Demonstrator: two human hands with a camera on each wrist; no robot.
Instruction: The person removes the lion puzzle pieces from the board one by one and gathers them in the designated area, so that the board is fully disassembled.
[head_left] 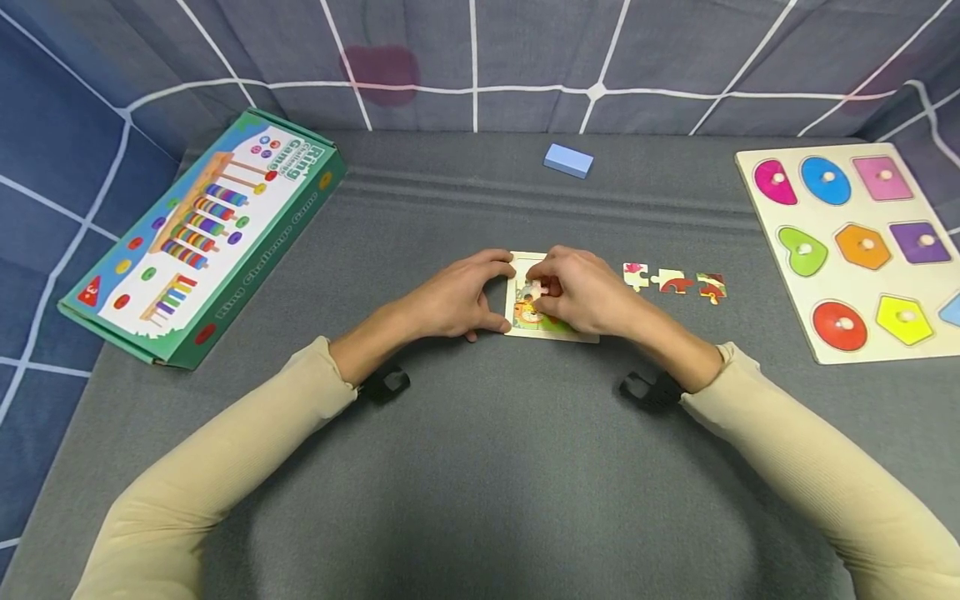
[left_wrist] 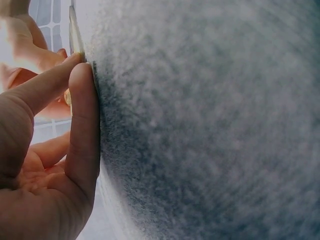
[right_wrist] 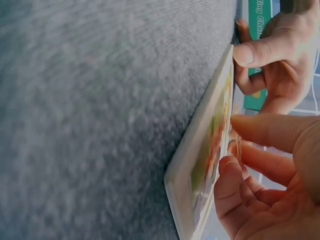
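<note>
A small jigsaw board with a pale frame and a bright animal picture lies on the grey cloth, mid-view. My left hand holds its left side, thumb at the near corner and a finger at the far one. Over the board, my right hand pinches a jigsaw piece between thumb and fingers. In the right wrist view the piece stands tilted close above the picture. The right hand hides much of the board's right half in the head view. Three loose pieces lie right of it, one being a red-and-white piece.
A green ring game box lies at the left. Behind the board is a blue block. A shape board with knobbed pieces lies at the right. Checked cloth rises along the back.
</note>
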